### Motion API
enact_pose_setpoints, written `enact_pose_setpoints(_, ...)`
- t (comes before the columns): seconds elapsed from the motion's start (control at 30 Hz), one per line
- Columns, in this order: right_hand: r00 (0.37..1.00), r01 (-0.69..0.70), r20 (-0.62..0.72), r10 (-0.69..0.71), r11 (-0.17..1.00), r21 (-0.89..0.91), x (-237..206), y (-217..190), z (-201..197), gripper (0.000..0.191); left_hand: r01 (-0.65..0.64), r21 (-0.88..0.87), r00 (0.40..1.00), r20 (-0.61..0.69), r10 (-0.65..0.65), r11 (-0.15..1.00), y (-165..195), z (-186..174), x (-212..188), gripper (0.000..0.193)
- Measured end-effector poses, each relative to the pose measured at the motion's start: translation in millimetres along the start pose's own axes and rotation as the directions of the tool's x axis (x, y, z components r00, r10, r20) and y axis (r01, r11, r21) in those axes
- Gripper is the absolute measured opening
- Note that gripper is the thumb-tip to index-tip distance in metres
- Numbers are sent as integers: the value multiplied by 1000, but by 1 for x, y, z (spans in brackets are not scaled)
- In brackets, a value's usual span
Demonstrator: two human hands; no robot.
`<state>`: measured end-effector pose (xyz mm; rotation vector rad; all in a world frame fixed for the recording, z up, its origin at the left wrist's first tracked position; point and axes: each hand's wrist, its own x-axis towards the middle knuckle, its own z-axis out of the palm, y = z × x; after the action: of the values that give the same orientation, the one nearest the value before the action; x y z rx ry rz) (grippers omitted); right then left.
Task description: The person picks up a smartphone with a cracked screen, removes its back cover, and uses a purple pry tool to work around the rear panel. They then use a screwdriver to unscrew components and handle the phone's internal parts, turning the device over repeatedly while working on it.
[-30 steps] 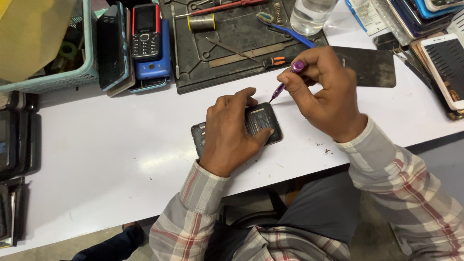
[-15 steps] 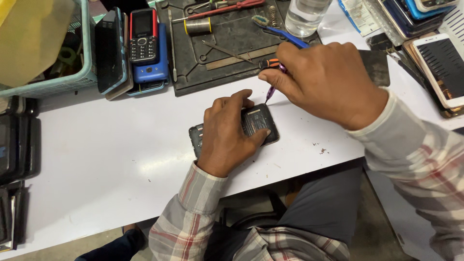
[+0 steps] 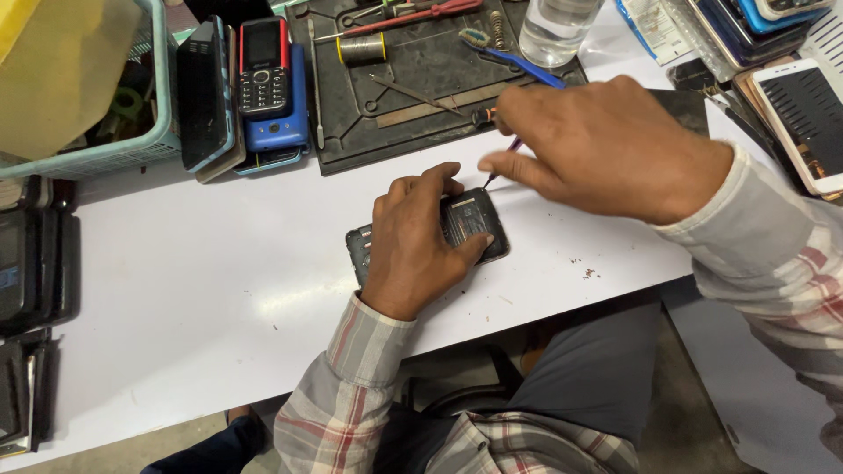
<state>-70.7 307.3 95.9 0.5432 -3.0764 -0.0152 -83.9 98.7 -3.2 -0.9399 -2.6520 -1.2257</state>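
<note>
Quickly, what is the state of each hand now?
Left hand: pressed flat on the opened phone, holding it to the table.
Right hand: closed on a thin purple tool.

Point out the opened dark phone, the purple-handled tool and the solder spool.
Opened dark phone (image 3: pixel 474 224), head view: exposed back, right part.
Purple-handled tool (image 3: pixel 502 162), head view: thin shaft below the right hand's fingers.
Solder spool (image 3: pixel 361 48), head view: wound wire.
</note>
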Motion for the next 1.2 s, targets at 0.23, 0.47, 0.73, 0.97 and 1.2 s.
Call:
enact_pose_setpoints(0.23, 991, 117, -79, -107, 984, 138, -1, 5, -1, 18, -6, 9, 1000, 5, 6, 1000, 1, -1, 0, 80)
enact_pose_setpoints(0.47, 974, 221, -74, -213, 967, 123, 0, 6, 2, 32, -17, 2, 1000, -2, 17, 1000, 0, -1, 0, 80)
enact_pose_setpoints(0.73, 997, 50, 49, -51, 999, 18, 6, -2, -2, 26, -10, 8, 1000, 4, 10, 1000, 2, -2, 0, 82)
enact_pose_setpoints(0.97, 920, 364, -243, -307, 899, 245, 1, -1, -2, 16, -18, -1, 1000, -5, 18, 1000, 1, -1, 0, 82)
enact_pose_setpoints(1.2, 958, 255, -177, -226, 952, 168, 3, -3, 3, 28, -29, 8, 1000, -6, 29, 1000, 1, -1, -1, 82)
